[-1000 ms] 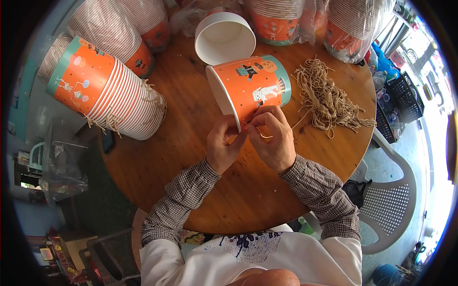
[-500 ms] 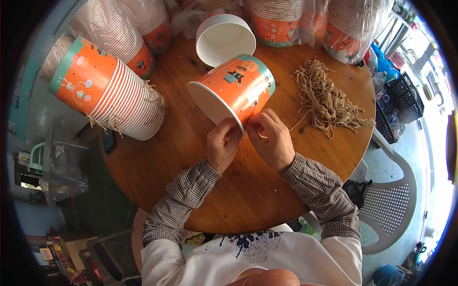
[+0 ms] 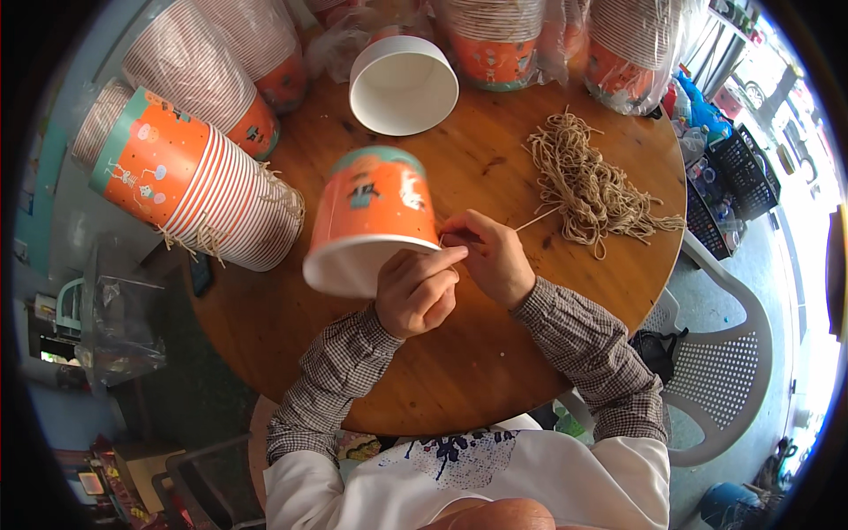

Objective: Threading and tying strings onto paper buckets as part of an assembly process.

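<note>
An orange paper bucket (image 3: 375, 199) with a green band and printed figures tilts in front of me, base up and white-rimmed mouth toward me, a little blurred. My left hand (image 3: 417, 291) is closed at the right part of its rim, index finger and thumb reaching toward my other hand. Just right of the rim, my right hand (image 3: 492, 256) pinches a thin tan string (image 3: 537, 217) that runs back to a tangled pile of strings (image 3: 587, 181). The fingertips of both hands meet at the rim's edge; they hide most of the string there.
A white bucket (image 3: 404, 97) lies mouth toward me beyond my hands. At left leans a nested stack of buckets (image 3: 225, 199) with string ties. Plastic-wrapped stacks (image 3: 495, 53) line the round wooden table's (image 3: 495, 371) far side. A grey chair (image 3: 720, 371) and black crates (image 3: 742, 181) stand right.
The bucket has swung left and turned so its mouth faces more toward me. My left hand has shifted lower with its index finger stretched right; the string now shows taut behind my right hand.
</note>
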